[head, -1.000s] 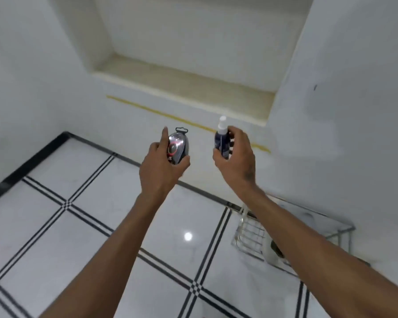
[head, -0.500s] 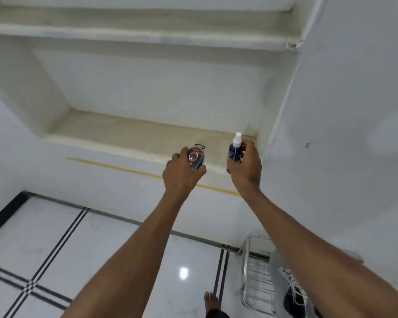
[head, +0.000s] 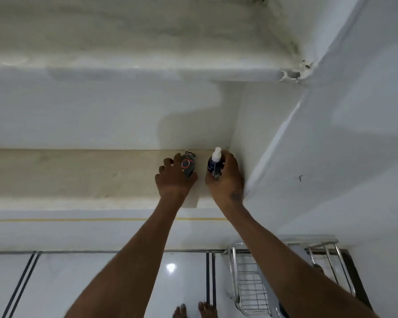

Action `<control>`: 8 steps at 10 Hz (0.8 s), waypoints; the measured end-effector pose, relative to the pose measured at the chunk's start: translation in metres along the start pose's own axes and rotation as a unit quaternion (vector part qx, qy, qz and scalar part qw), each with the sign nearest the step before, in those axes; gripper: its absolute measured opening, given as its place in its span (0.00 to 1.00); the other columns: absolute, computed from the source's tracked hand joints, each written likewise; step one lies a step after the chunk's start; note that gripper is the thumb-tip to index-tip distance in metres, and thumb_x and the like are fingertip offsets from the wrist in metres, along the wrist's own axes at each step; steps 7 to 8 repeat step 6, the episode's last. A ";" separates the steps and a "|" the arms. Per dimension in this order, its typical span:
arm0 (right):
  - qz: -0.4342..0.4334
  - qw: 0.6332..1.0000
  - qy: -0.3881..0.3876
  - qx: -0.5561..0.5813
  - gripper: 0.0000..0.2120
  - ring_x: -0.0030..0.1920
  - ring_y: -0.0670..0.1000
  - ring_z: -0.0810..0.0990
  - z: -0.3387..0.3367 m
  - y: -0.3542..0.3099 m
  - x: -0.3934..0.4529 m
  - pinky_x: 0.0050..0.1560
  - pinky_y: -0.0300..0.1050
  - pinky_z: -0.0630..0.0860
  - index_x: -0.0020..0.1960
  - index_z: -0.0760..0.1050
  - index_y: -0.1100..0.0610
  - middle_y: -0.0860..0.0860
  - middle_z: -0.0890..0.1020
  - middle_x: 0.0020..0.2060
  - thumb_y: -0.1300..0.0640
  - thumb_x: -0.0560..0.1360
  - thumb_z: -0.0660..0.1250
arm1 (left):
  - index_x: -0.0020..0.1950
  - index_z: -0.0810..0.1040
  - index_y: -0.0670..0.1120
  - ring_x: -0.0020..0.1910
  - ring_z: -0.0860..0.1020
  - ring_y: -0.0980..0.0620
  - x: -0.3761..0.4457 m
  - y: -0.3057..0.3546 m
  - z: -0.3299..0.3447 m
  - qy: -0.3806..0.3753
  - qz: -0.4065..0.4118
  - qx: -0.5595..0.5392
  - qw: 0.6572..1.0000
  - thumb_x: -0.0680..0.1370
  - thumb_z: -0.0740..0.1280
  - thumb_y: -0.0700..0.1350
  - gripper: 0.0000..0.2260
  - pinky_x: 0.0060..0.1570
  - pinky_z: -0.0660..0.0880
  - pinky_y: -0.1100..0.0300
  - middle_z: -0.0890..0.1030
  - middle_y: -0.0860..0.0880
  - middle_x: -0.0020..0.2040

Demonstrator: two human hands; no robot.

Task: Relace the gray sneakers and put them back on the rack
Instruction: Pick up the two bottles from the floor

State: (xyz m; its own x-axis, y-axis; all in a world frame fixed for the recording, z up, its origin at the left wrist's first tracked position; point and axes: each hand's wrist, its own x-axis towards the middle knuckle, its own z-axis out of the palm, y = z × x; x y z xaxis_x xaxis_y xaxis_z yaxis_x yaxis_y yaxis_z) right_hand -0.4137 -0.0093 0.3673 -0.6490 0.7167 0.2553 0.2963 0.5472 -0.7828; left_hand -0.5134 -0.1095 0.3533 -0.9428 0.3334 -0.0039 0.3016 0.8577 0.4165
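My left hand grips a small dark oval pack with a red ring on it, held over the right end of the beige wall shelf. My right hand grips a dark blue spray bottle with a white nozzle, upright near the shelf's right corner. The chrome wire shoe rack stands on the floor at the lower right, partly behind my right forearm. A sliver of a gray sneaker shows on it under my arm.
A white side wall closes the alcove on the right. A second shelf slab runs overhead. White floor tiles with black stripes lie below, with my bare toes at the bottom edge.
Both hands have moved up and forward from above the floor to the shelf's right end, carrying the pack and the bottle. My view has risen toward the alcove.
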 end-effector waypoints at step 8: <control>0.060 0.998 0.000 -0.019 0.31 0.56 0.51 0.77 0.006 -0.004 -0.014 0.52 0.43 0.75 0.72 0.67 0.52 0.52 0.77 0.59 0.55 0.71 0.73 | 0.75 0.64 0.45 0.62 0.73 0.39 -0.003 -0.031 -0.029 -0.026 0.075 -0.030 0.996 0.68 0.62 0.68 0.42 0.53 0.74 0.49 0.71 0.42 0.68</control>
